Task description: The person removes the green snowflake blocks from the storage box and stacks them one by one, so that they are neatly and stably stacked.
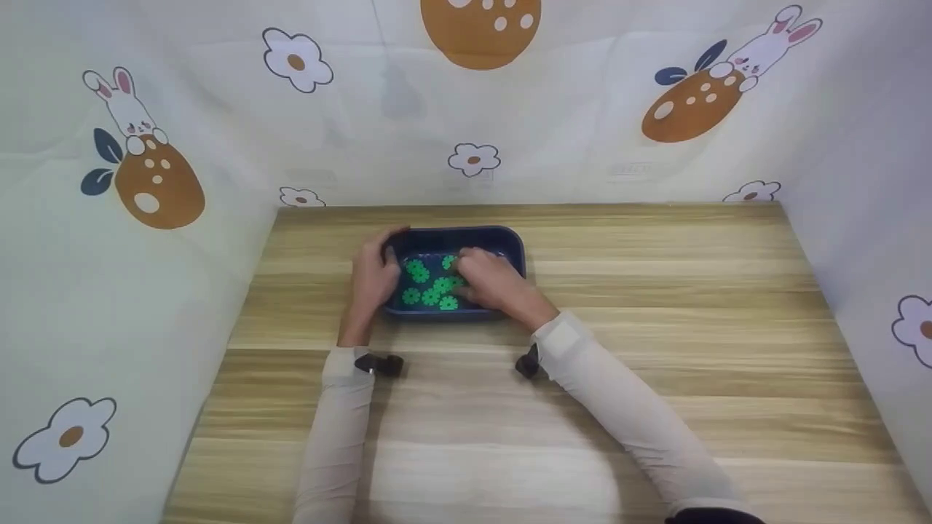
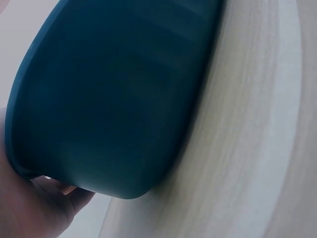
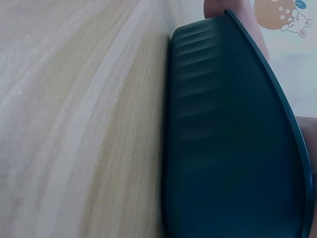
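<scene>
A dark blue rectangular basin (image 1: 455,315) stands on the wooden table, with several small green flower-shaped discs (image 1: 431,297) scattered over its bottom. With thumb inside and fingers outside, my left hand (image 1: 373,276) grips the basin's left end. In the left wrist view, that hand (image 2: 37,210) holds the end of the basin (image 2: 99,109) at its rim. My right hand (image 1: 494,280) reaches over the near rim, its bent fingers and thumb down among the discs. Whether a disc is pinched there is hidden. The right wrist view shows mostly the basin's outer wall (image 3: 228,134).
The wood-grain table (image 1: 655,320) extends to both sides of the basin. Pale fabric walls (image 1: 553,131) printed with rabbits and flowers enclose it at the back and sides. Black wrist-worn devices (image 1: 382,364) sit at both cuffs.
</scene>
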### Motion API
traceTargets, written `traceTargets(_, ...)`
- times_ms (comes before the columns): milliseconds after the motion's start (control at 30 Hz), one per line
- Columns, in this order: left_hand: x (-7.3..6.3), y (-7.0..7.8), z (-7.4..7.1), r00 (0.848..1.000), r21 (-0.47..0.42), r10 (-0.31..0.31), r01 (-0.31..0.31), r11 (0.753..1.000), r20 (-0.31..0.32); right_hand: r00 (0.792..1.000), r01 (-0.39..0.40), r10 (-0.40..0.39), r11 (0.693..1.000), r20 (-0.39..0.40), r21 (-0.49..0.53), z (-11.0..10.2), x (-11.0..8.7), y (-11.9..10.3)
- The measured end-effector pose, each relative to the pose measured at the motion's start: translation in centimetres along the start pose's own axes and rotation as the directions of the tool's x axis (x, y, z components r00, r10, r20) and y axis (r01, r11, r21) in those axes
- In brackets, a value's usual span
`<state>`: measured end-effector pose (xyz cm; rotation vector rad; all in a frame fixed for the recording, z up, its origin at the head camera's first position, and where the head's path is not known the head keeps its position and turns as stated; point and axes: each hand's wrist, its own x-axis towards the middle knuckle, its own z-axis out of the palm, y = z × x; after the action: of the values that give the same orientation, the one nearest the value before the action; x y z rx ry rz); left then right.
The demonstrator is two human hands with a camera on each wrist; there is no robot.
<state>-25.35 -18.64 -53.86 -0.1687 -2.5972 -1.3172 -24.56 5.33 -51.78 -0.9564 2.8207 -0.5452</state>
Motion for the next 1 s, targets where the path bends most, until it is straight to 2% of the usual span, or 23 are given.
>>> traceTargets(167, 0.0, 0.0, 0.0, 1.000, 0.016, 0.007, -0.007, 1.000, -0.004, 0.999, 0.021, -0.020, 1.000, -0.049, 0.021, -0.1, 0.0, 0.1)
traceTargets(433, 0.0, -0.1, -0.1, 1.000, 0.015, 0.014, -0.014, 1.000, -0.005, 0.994, 0.044, -0.031, 0.992, -0.104, 0.117, -1.0, -0.3, 0.6)
traceTargets(633, 0.0, -0.1, 0.0, 1.000, 0.005, 0.021, -0.021, 1.000, 0.001, 0.984, 0.076, -0.046, 0.982, -0.172, 0.171, -1.7, -1.3, 1.2)
traceTargets(867, 0.0, 0.1, -0.1, 1.000, 0.001, -0.001, 0.001, 1.000, 0.007, 0.968, 0.121, -0.067, 0.970, -0.244, 0.212, -2.0, -3.0, 2.1)
traceTargets(1000, 0.0, 0.1, -0.1, 1.000, -0.002, 0.016, -0.016, 1.000, 0.005, 0.956, 0.136, -0.065, 0.962, -0.286, 0.237, -2.1, -4.0, 2.6)
